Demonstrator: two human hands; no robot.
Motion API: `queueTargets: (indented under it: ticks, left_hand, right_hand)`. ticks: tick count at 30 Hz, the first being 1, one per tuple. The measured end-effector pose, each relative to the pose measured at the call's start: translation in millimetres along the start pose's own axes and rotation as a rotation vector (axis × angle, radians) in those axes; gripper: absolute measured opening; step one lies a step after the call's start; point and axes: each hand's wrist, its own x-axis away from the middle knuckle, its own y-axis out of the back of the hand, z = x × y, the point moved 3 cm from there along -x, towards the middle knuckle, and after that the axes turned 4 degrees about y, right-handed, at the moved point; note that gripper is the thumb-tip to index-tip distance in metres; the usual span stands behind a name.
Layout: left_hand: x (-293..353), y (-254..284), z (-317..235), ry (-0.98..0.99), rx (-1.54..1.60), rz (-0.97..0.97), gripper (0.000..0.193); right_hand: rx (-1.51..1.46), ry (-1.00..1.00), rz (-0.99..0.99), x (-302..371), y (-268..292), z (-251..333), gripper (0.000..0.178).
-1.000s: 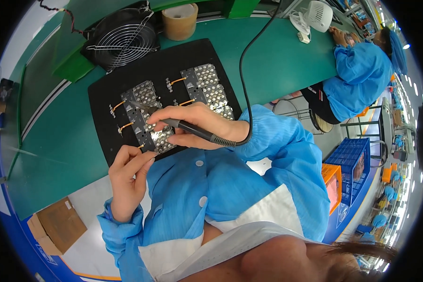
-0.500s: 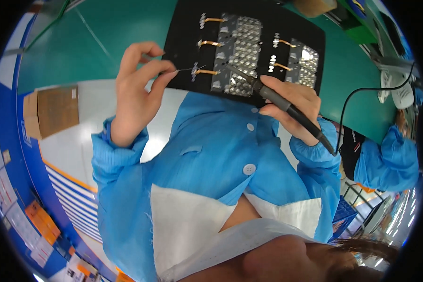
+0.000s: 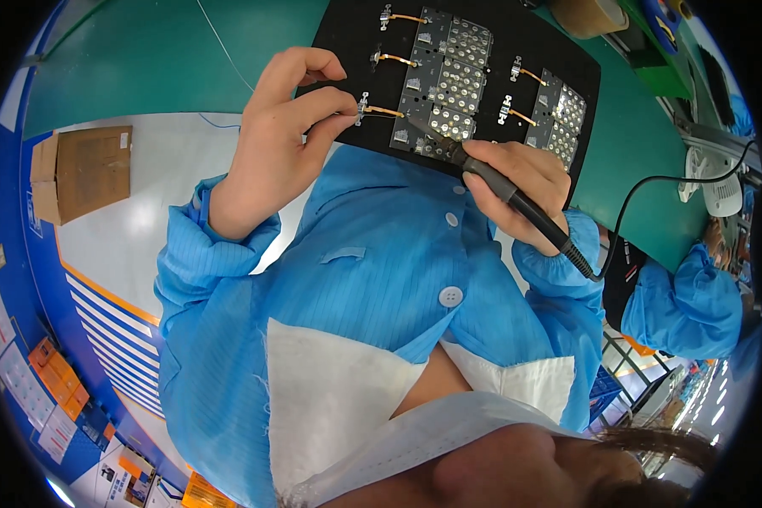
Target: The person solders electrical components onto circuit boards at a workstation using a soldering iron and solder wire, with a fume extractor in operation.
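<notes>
A soldering iron is in my right hand, fingers wrapped round its dark handle. Its tip points up and left onto a circuit board, near the end of an orange lead. My left hand pinches a thin solder wire beside the small connector on that lead. Most of the wire is hidden by the fingers or too fine to follow. The joined boards carry rows of round, shiny domes. A second, smaller group of boards with orange leads lies to the right.
The boards rest on a black mat on the green table. A tape roll stands at the far right. The iron's black cord curves to the right, where another person's blue sleeve shows. A cardboard box is at the left.
My left hand has moved right, its fingertips now close to the lower-left connector. The iron's tip stays at the board by the lead. The whole view has shifted slightly.
</notes>
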Motion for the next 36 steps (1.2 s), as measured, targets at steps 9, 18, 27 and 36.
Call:
queueTargets:
  ticks: [9, 18, 27, 36]
  left_hand:
    - [-6.2, -7.3, 1.7, -0.038, 0.017, -0.002, 0.011]
    - [-12.0, -18.9, 1.1, -0.053, 0.049, -0.007, 0.009]
    - [-9.6, -29.8, 14.0, 0.234, 0.180, 0.134, 0.016]
    - [-10.1, -43.3, 22.8, 0.156, 0.120, 0.118, 0.012]
  right_hand:
    - [-0.005, 0.000, -0.001, 0.7, -0.7, -2.0, 0.027]
    - [0.012, -0.084, 0.077, 1.7, 2.5, 0.9, 0.029]
    - [0.005, -0.019, 0.021, -1.5, 2.3, -1.4, 0.027]
    - [-0.019, -0.012, 0.035, -3.5, 3.9, -0.5, 0.026]
